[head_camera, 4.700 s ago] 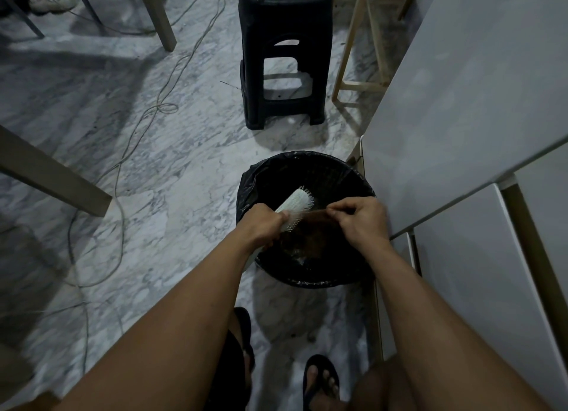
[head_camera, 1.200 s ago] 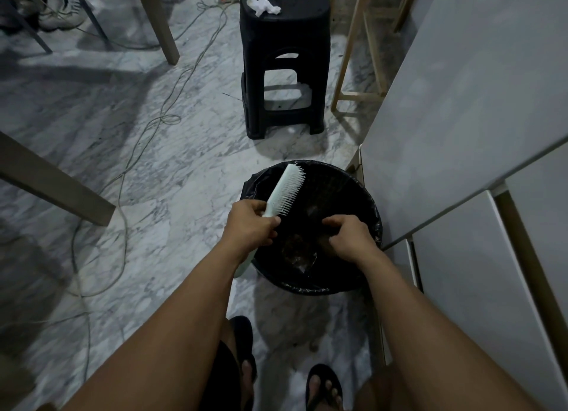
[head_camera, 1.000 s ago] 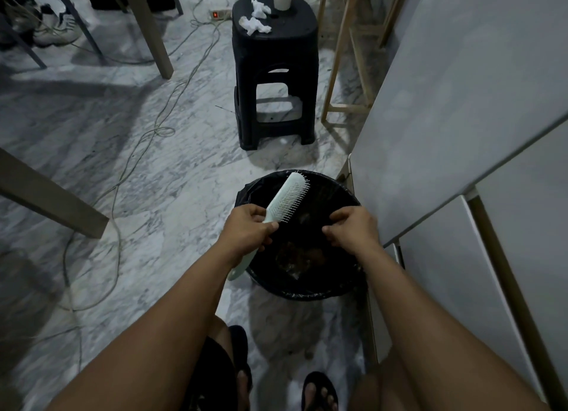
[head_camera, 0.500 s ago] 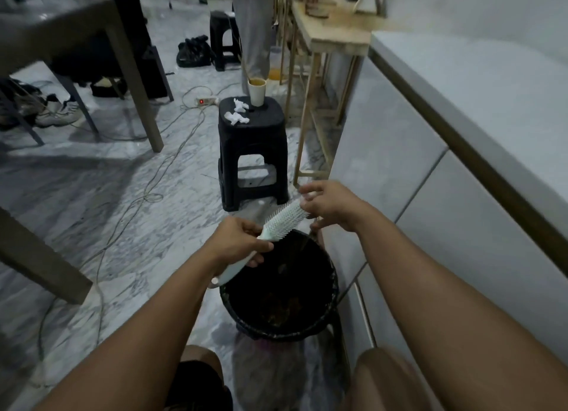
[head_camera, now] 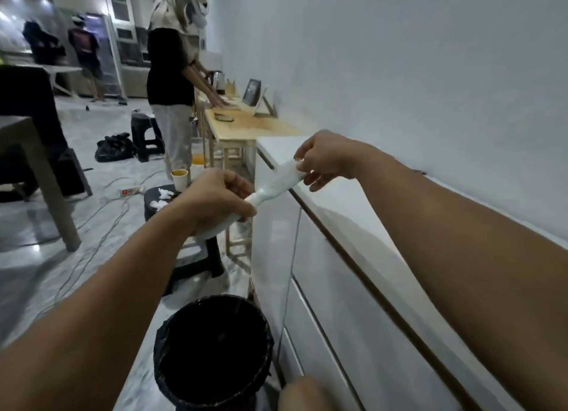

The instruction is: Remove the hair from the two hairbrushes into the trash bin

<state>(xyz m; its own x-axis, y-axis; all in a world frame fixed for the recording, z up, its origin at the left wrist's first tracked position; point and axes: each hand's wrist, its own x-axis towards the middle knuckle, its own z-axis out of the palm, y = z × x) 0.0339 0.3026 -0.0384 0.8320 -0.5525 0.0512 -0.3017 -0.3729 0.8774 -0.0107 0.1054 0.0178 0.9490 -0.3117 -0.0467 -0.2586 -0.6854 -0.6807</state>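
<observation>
Left hand [head_camera: 215,200] grips white hairbrush [head_camera: 270,186] handle, right hand [head_camera: 325,158] fingers pinch its head; any loosened hair likely misses the trash bin [head_camera: 213,349] far below.

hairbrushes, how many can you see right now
1. The white hairbrush is held over the cabinet edge, handle in the left hand, head in the right hand. The second brush is out of view.

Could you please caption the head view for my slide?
Both hands, left and right, hold a white hairbrush above the trash bin.
</observation>
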